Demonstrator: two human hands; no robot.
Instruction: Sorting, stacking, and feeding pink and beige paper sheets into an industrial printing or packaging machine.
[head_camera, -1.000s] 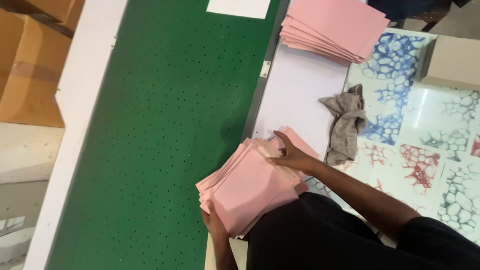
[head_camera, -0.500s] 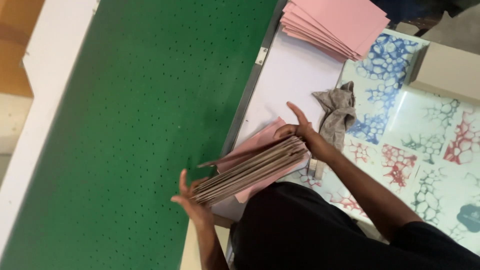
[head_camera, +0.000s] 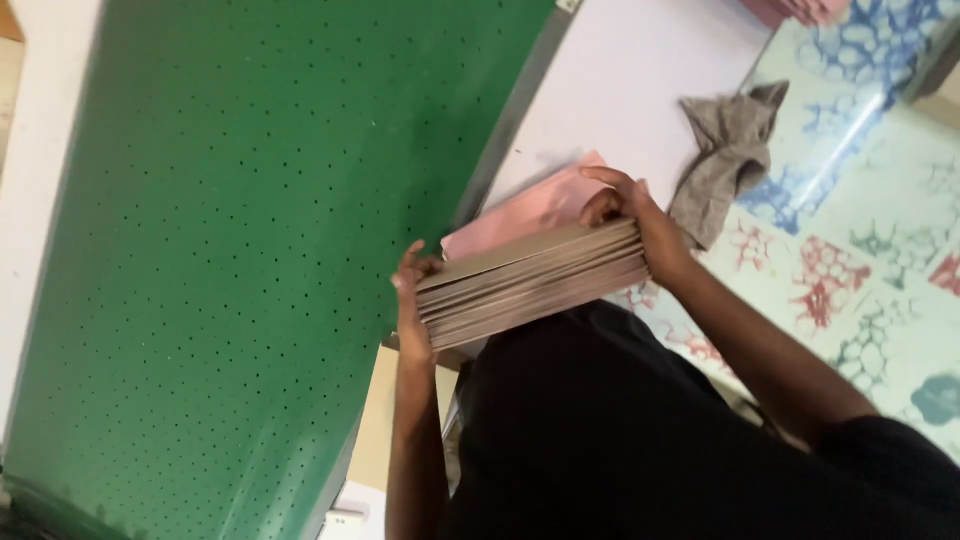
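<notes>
— Over the green table's (head_camera: 220, 250) edge, why do we hold the stack of cards (head_camera: 535, 285) on edge?
— Our left hand (head_camera: 412, 300) and right hand (head_camera: 625, 215) clamp its ends, fingers curled tight, squaring them.

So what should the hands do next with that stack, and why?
Probably tap the stack down on the white table to even it. The left hand and right hand hold it on edge by its two ends, and the sheets look slightly uneven.
</notes>
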